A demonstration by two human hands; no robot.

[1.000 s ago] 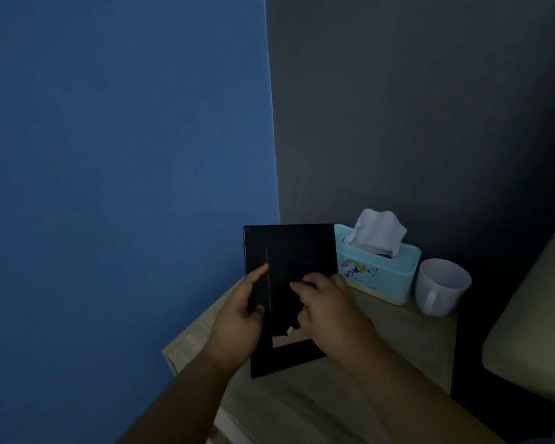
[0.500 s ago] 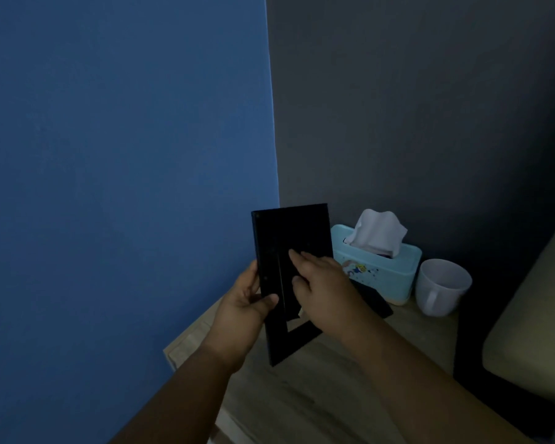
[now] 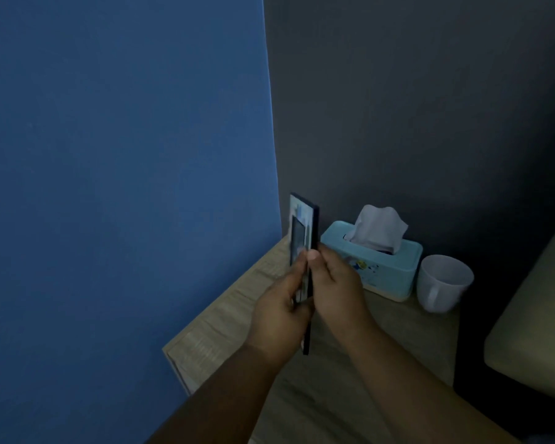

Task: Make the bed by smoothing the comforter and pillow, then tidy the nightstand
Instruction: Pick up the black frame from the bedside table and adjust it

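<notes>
Left fingers are curling round the front face of the frame, thumb side hidden behind the edge. Right thumb is pressing on the frame's dark back edge, near mid-height; the other right fingers are wrapping behind, out of sight. Both sets of fingers are closed on the frame, pinching it between them.

Left hand is sitting just left of the frame's lower half. Right hand is sitting just right of it, the two hands nearly touching across the thin edge.

Frame is standing upright in the grip, turned edge-on to the camera, so the black rim is reading as a narrow strip. A sliver of pale picture is showing on its left face. Its lower corner is hanging over the table; whether it is touching the top, cannot tell.

Both forearms are reaching in from the bottom of the view.

On the table behind the frame: a pale blue tissue box with a white tissue sticking up, and a white cup just right of the box.

Blue wall is meeting grey wall at the corner above the frame. Bed edge is showing at far right, apart from the table.
</notes>
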